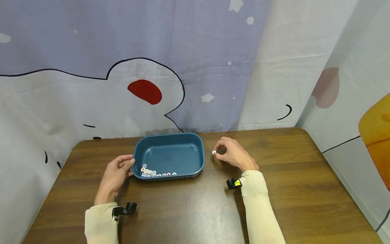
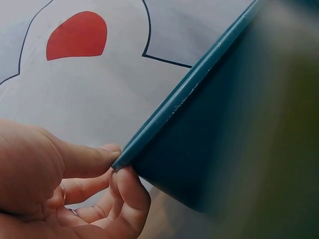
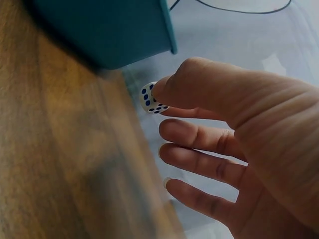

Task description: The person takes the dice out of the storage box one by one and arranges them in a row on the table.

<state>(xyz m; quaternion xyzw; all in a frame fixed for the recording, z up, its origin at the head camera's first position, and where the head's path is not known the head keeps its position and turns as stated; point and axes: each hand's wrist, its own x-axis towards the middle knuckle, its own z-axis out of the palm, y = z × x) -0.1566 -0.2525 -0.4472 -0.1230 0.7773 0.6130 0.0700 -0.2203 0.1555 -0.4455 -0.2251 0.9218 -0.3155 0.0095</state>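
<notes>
A blue rectangular tray (image 1: 170, 156) sits toward the back of the table, with several white dice (image 1: 149, 173) gathered in its front left corner and along its front wall. My left hand (image 1: 114, 176) pinches the tray's left rim (image 2: 149, 134) between thumb and fingers. To the right of the tray, my right hand (image 1: 236, 154) holds a single white die (image 3: 148, 98) between thumb and index finger. Blue pips show on two of its faces in the right wrist view. The other fingers of that hand are spread apart, touching nothing.
The brown wooden table (image 1: 189, 210) runs back to a printed cloth (image 1: 213, 67) hanging behind it. Another cloth hangs along the right side. Each wrist wears a small black camera mount (image 1: 124, 210).
</notes>
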